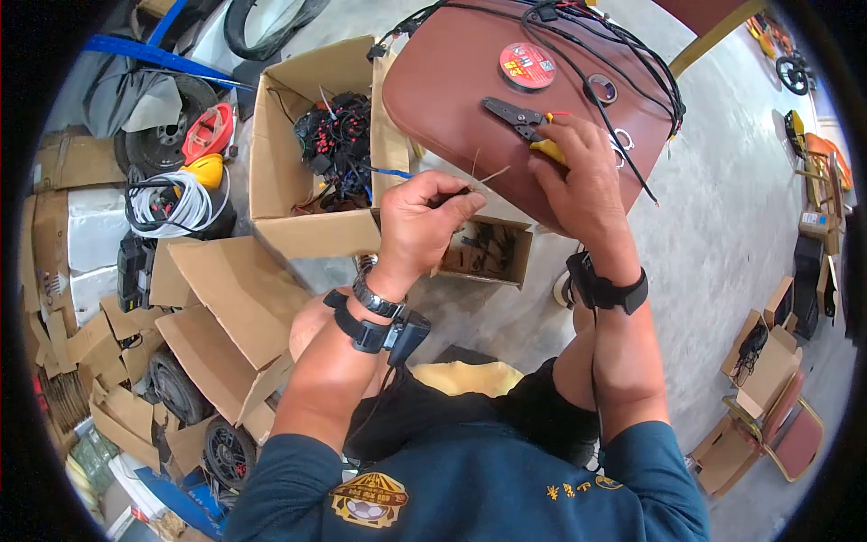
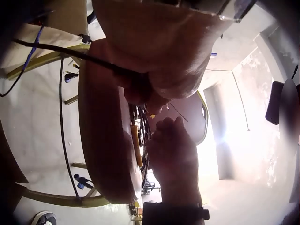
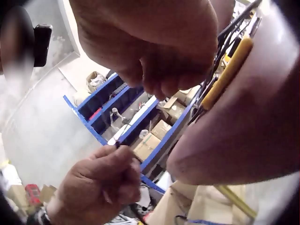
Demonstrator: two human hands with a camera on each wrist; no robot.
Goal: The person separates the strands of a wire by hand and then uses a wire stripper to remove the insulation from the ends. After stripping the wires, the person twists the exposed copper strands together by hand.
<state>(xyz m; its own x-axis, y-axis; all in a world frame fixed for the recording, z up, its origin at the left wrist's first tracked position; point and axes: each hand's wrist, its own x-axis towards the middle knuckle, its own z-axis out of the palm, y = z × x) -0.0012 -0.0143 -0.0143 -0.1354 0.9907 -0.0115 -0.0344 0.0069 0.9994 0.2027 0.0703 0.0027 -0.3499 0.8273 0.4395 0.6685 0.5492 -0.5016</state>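
My left hand (image 1: 420,221) pinches the end of a black cable (image 2: 70,52) between thumb and fingers. Thin bare-looking wires (image 1: 496,173) fan out from that end toward the other hand. Over the chair seat's edge, my right hand (image 1: 582,176) hovers with bent, loose fingers, apart from the wires. A wire stripper (image 1: 515,116) with yellow handles lies on the seat, partly covered by the right hand in the head view. In the right wrist view its yellow handle (image 3: 228,72) lies beside that hand, outside the fingers.
The brown chair seat (image 1: 433,81) also carries a red-labelled spool (image 1: 526,67), a tape roll (image 1: 601,88) and bundled black cables (image 1: 664,81). A carton (image 1: 280,172) of tangled wires stands left, a small box (image 1: 515,248) below. Open cartons (image 1: 235,289) and wheels crowd the left floor.
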